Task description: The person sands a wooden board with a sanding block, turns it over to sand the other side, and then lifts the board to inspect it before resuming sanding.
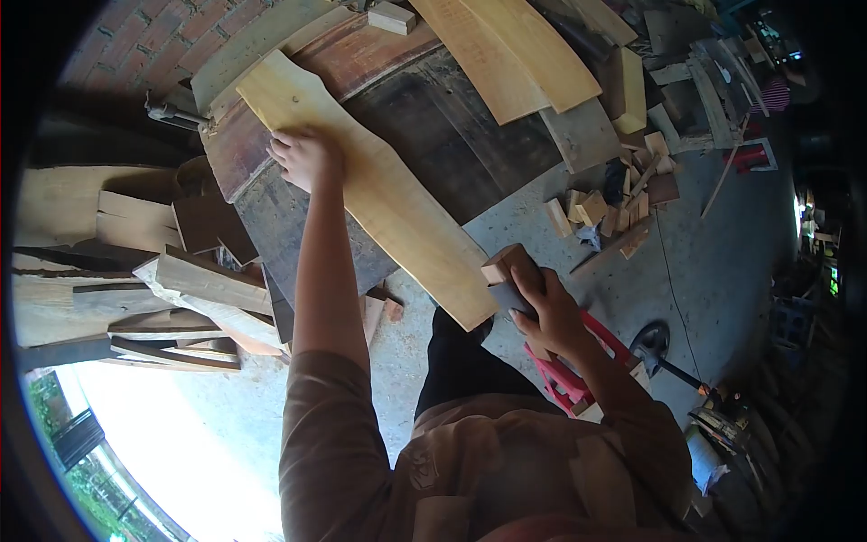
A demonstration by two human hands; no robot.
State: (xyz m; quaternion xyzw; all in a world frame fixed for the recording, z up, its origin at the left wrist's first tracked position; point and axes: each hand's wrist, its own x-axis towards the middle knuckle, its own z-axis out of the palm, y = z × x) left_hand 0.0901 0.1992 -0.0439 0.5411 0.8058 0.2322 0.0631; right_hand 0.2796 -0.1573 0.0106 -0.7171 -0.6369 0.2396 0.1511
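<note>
A long pale wooden board with one wavy edge lies slantwise across the workbench, its near end jutting out past the bench. My left hand presses on the board's upper part, fingers bent over its left edge. Beside the board's near end, and apart from it, my right hand grips a sanding block. This block is brown wood with a dark grey sheet around it. Part of it is hidden by my fingers.
More pale boards and a small wood block lie on the dark workbench. Offcuts are heaped on the concrete floor at right. Stacked planks fill the left side. A red plastic stool stands by my right arm.
</note>
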